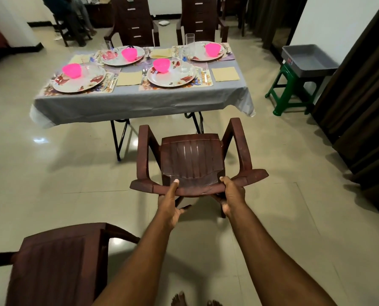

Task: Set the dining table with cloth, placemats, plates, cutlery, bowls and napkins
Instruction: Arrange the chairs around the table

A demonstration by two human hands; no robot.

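A brown plastic armchair (193, 160) stands on the floor in front of the table, its back toward me. My left hand (169, 206) and my right hand (232, 197) both grip the top edge of its backrest, thumbs on top. Beyond it the table wears a grey cloth (140, 104). On the cloth lie floral placemats (204, 81), several floral plates (170, 77), pink bowls (161, 65), cutlery (144, 74), yellow napkins (128, 77) and clear glasses (189, 44).
A second brown plastic chair (58, 261) sits at my lower left. Two dark wooden chairs (135, 21) stand behind the table. A grey tub (307, 60) rests on a green stool (292, 91) at right, beside dark curtains (360, 85). A person sits at the far left.
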